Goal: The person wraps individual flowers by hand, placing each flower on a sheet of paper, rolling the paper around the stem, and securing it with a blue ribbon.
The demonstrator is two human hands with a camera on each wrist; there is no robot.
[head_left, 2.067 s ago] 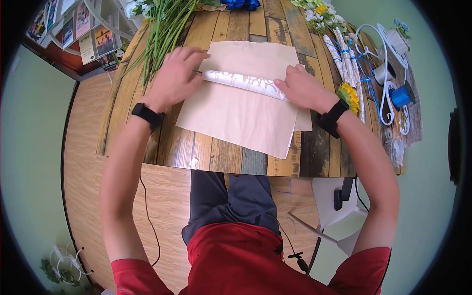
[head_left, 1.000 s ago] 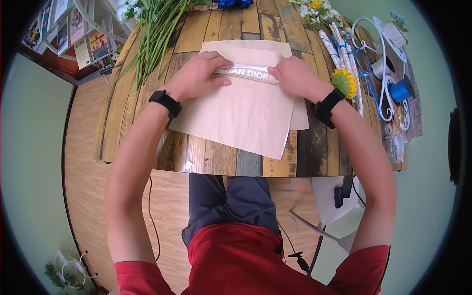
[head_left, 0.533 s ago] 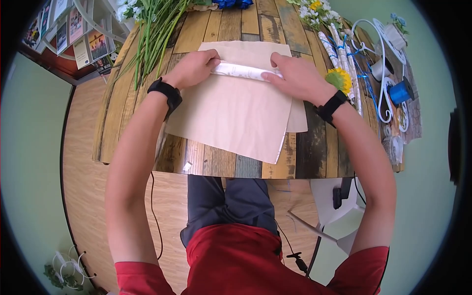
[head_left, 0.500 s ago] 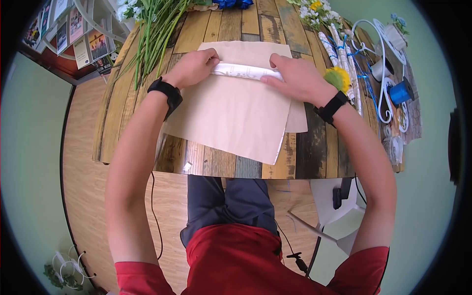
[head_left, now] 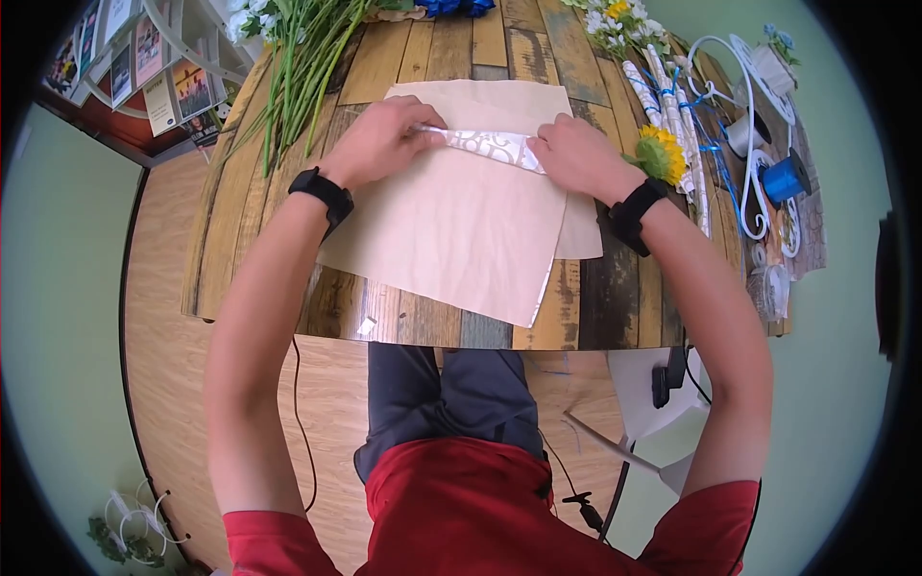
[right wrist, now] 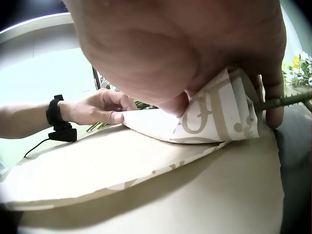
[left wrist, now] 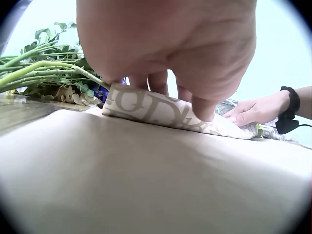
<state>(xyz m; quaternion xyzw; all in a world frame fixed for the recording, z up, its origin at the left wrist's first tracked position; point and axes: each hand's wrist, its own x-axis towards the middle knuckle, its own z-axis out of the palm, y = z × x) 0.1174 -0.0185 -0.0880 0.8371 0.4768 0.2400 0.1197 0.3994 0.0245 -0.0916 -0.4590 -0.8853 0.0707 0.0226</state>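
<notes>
A beige sheet of wrapping paper [head_left: 451,230] lies on the plank table [head_left: 240,240]. Its far edge is rolled into a narrow white band with printed lettering [head_left: 490,149]. My left hand [head_left: 427,134] pinches the band's left end, fingers behind and thumb in front [left wrist: 178,95]. My right hand [head_left: 538,146] pinches the right end [right wrist: 224,107]. The printed roll [left wrist: 156,109] lies flat on the sheet between the hands [right wrist: 204,122]. A green stem [right wrist: 287,100] sticks out past my right fingers. A sunflower head [head_left: 663,154] sits just beyond my right wrist.
Long green flower stems [head_left: 307,58] lie at the table's far left. White flowers and rolled paper tubes [head_left: 663,96] are at the far right, beside a white wire stand [head_left: 749,115] and a blue ribbon spool [head_left: 786,182]. The table's front edge [head_left: 432,336] is near my lap.
The printed roll has travelled up the sheet, away from me, with both hands on it. In the last half second the hands regripped and more of the printed face shows.
</notes>
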